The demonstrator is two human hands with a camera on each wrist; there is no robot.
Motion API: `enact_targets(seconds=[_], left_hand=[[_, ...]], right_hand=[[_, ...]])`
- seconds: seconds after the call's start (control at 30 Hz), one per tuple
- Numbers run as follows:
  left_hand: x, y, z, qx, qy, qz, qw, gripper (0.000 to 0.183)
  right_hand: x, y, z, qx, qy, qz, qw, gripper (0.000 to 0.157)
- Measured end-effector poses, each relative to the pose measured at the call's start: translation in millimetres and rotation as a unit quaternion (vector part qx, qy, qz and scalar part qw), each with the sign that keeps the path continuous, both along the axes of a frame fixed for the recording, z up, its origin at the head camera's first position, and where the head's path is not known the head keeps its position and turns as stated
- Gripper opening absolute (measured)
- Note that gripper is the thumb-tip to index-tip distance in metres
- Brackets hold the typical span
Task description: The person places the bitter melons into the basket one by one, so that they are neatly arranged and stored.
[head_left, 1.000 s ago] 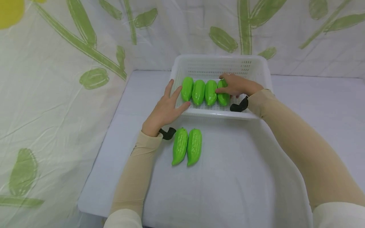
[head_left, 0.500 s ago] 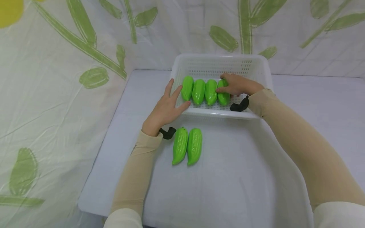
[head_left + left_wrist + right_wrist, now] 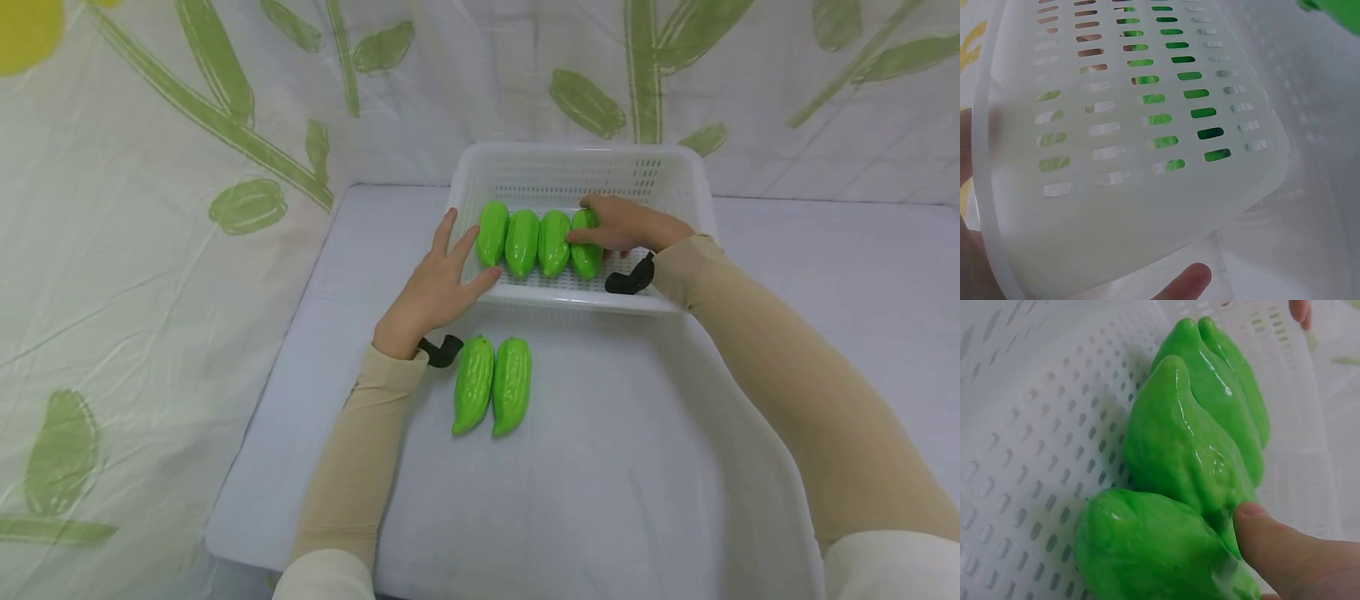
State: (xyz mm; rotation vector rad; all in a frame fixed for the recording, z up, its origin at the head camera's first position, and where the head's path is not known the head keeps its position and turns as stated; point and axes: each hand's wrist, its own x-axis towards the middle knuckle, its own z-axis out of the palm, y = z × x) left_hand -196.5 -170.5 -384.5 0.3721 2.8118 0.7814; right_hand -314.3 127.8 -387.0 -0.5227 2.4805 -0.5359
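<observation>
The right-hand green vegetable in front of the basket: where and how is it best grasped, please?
Probably hold the vegetable round its thick middle, from above and the right: it lies flat, its near end tapers, and the neighbouring vegetable crowds its left.

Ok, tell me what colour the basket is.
The basket is plain white, best seen in the head view.

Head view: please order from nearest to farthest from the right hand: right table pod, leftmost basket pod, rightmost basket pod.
1. Rightmost basket pod, under the right hand.
2. Leftmost basket pod, at the row's left end.
3. Right table pod, outside, lower left.
</observation>
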Motion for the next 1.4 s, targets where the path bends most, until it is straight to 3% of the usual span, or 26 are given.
enact_targets(seconds=[0.33,0.77,1.17,1.4], left_hand=[[0.4,0.1,-0.1,0.002,-0.001,0.000,1.0000,0.084],[-0.3,-0.2,-1.1,0.007,0.006,-0.002,1.0000,0.084],[1.3,-0.4,0.3,0.007,0.007,-0.003,0.9999,0.084],[0.6,0.0,1.6,0.006,0.005,-0.004,1.0000,0.084]], right_hand=[[0.5,1.4,7.4,0.016,0.026,0.005,1.000,0.086],[8.0,5.3,31.5,0.028,0.052,0.014,0.998,0.085],[17.1,15.9,50.8,-0.016,0.060,0.003,0.998,0.082],[35.4,20.0,66.1,-0.037,0.071,-0.012,0.997,0.079]])
